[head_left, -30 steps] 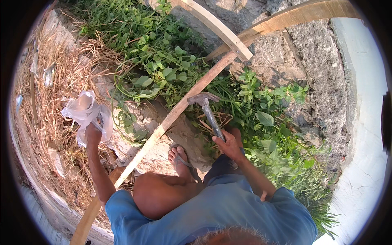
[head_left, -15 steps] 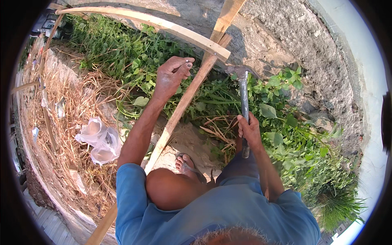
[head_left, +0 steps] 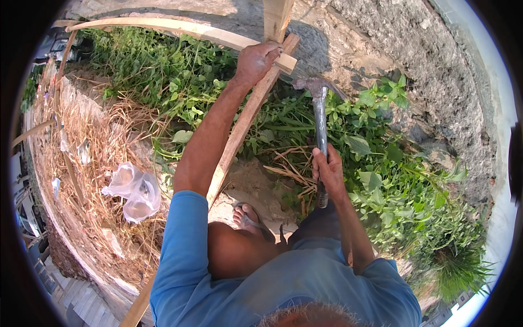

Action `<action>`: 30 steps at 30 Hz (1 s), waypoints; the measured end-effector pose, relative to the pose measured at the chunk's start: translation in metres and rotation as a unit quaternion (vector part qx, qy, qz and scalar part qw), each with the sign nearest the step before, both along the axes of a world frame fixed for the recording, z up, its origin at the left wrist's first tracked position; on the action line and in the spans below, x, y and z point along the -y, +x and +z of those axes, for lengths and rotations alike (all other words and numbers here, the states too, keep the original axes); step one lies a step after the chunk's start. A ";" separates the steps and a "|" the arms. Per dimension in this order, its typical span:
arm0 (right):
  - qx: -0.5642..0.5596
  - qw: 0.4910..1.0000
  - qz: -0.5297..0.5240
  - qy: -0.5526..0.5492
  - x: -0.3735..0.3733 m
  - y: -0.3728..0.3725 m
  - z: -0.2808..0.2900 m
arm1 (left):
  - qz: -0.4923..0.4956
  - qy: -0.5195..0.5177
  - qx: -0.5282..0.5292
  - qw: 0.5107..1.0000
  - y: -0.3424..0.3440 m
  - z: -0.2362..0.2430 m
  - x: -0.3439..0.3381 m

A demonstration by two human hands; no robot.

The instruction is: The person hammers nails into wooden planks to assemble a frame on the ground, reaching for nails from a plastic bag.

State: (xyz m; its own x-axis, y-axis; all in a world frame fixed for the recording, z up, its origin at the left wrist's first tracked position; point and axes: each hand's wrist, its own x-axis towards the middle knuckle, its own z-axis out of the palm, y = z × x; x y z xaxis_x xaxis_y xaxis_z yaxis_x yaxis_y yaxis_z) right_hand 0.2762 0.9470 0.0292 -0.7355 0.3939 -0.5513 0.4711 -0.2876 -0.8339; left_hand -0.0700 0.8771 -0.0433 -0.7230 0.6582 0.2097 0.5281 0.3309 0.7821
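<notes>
Weeds [head_left: 163,76], dry straw [head_left: 109,141] and bare earth [head_left: 248,177] cover the ground beside rough stone [head_left: 436,65]; a pale surface [head_left: 500,131] edges the right. The right hand [head_left: 329,171] wraps around a hammer [head_left: 321,120]. The left hand [head_left: 257,62] bends over a wooden strip [head_left: 163,23] crossing a beam [head_left: 242,136]; whether its fingertips pinch anything cannot be told.

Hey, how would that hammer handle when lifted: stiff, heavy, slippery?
The hammer is probably stiff, as its shaft looks straight and metallic. It likely feels top-heavy, with the broad head well beyond the right hand. The shaft might slip a little where it looks smooth, though its lower end appears ridged.
</notes>
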 end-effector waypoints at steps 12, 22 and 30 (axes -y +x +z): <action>-0.103 0.933 0.016 0.345 -0.004 -0.073 0.060 | -0.026 -0.042 -0.090 0.995 0.010 0.001 0.025; 0.023 0.948 0.076 0.308 0.015 -0.072 0.073 | -0.020 -0.031 -0.135 0.990 0.002 0.002 0.060; -0.407 0.854 -0.138 0.293 0.027 -0.118 0.129 | -0.089 -0.354 -0.233 0.901 -0.052 0.030 0.109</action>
State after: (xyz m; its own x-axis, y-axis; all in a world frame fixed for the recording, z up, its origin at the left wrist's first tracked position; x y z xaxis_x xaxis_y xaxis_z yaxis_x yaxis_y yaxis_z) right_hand 0.1579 0.9204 0.1581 -0.6162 0.6470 0.4491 -0.3514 0.2845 -0.8920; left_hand -0.1219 0.7683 -0.0134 -0.5341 0.8436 -0.0554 0.8392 0.5369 0.0865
